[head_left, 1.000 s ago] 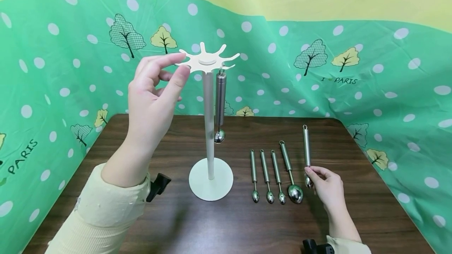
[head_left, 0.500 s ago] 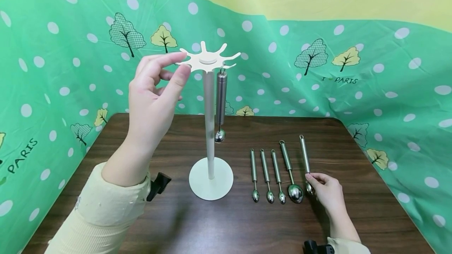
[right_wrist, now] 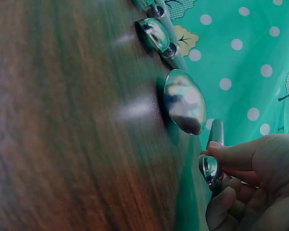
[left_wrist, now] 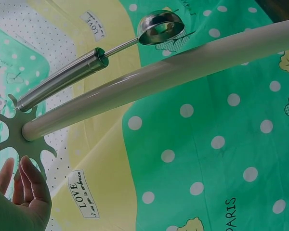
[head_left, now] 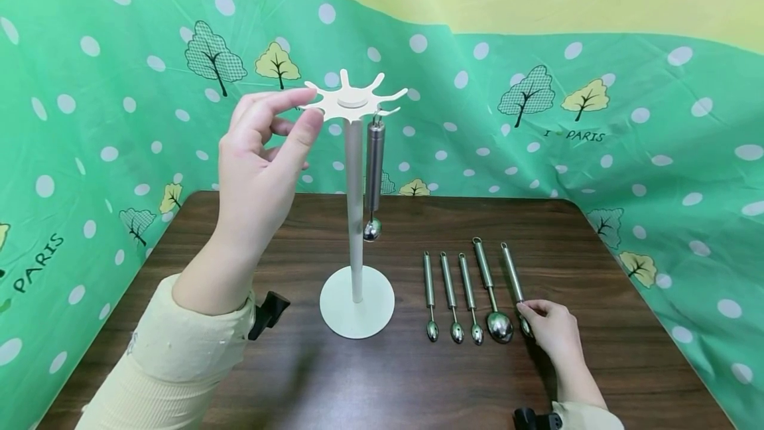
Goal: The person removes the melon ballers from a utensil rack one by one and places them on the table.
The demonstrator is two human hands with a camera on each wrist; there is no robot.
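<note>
My left hand (head_left: pixel 256 151) pinches an outer arm of the white hanging stand (head_left: pixel 354 211) between thumb and forefinger. The stand's top is a disc with several radiating hooks. From a right-hand hook hangs a steel melon baller (head_left: pixel 374 164), its round bowl (left_wrist: pixel 161 29) lowest. My right hand (head_left: pixel 554 330) grips another steel melon baller (head_left: pixel 511 272) near its bowl, handle pointing away from me and leaning left. Thumb and fingers partly cover that bowl (right_wrist: pixel 212 171) in the right wrist view. Left of it lies a larger scoop (head_left: pixel 499 326), bowl bulging upward.
Several smaller steel scoops (head_left: pixel 447 290) lie in a row on the dark wooden table (head_left: pixel 453 390), between the stand's round base (head_left: pixel 357 324) and the larger scoop. A green and yellow printed cloth (head_left: pixel 453 105) hangs behind and at both sides.
My right hand has drawn the melon baller toward me, and its handle end has come down and swung left, nearer the row. The left hand stays at the stand's top.
</note>
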